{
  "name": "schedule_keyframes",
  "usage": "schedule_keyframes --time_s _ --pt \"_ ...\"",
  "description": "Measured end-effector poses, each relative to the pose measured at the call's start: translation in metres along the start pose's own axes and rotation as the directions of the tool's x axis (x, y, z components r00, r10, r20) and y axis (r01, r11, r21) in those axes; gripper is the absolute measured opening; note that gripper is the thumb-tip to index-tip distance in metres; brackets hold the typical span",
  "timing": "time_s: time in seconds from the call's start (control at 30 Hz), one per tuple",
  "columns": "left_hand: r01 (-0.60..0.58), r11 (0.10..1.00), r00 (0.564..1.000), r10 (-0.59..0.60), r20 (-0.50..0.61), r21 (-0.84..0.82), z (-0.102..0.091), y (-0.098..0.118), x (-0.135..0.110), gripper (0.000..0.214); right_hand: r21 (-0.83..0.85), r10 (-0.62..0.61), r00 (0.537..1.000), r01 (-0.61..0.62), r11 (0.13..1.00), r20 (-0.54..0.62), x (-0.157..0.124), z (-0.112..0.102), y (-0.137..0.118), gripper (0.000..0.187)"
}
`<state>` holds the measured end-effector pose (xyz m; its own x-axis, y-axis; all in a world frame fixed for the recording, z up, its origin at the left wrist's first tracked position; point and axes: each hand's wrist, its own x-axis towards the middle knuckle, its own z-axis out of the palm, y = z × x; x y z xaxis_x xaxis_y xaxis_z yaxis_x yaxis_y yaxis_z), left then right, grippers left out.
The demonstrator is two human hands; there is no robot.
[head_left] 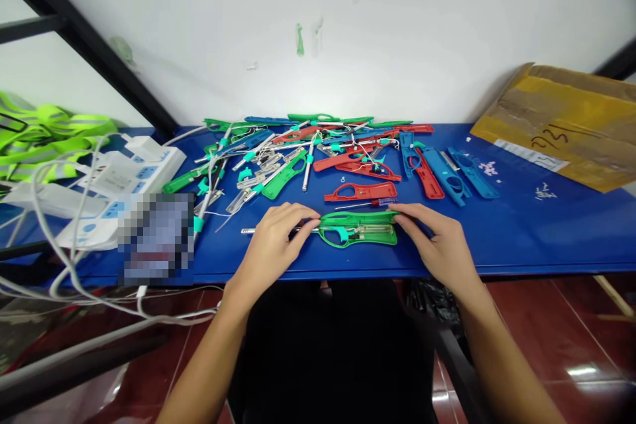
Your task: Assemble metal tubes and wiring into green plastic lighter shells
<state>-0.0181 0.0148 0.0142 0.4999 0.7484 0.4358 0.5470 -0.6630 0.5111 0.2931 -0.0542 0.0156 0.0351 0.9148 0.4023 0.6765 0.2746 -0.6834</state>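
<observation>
A green long-neck lighter [382,236] lies on its side near the table's front edge, its casing open towards me. Inside show a clear fuel tank, a teal trigger and thin wires. My left hand [281,238] pinches the casing's front end, where the metal tube [248,231] sticks out to the left. With thumb and forefinger, my right hand [437,238] grips the rear upper corner. Along the far side runs a green strip, perhaps a second casing half; I cannot tell. Just behind lies a screwdriver [385,202] with a purple handle.
Behind, red casing halves [360,191], blue halves [444,172] and wired tubes lie heaped. Left are a white power strip [166,169], cables and a pixelated phone-like device [159,238]. Right are small screws [545,192], pink bits [488,168] and a taped cardboard box [561,126].
</observation>
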Motion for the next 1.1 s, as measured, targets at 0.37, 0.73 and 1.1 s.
schedule_keyframes --time_s 0.37,0.73,1.1 --pt "0.001 1.000 1.000 -0.001 -0.003 0.007 0.000 0.001 0.001 0.015 0.011 0.001 0.999 -0.001 1.000 0.046 -0.001 -0.002 -0.004 0.028" --pt "-0.007 1.000 1.000 0.007 0.009 -0.003 0.001 0.000 0.001 0.014 -0.135 -0.019 0.992 0.036 0.990 0.128 -0.009 -0.003 0.002 0.053" --pt "0.009 1.000 1.000 -0.009 0.030 -0.013 -0.001 0.003 0.002 0.010 -0.168 -0.073 0.994 0.087 0.982 0.087 -0.009 0.002 0.003 0.046"
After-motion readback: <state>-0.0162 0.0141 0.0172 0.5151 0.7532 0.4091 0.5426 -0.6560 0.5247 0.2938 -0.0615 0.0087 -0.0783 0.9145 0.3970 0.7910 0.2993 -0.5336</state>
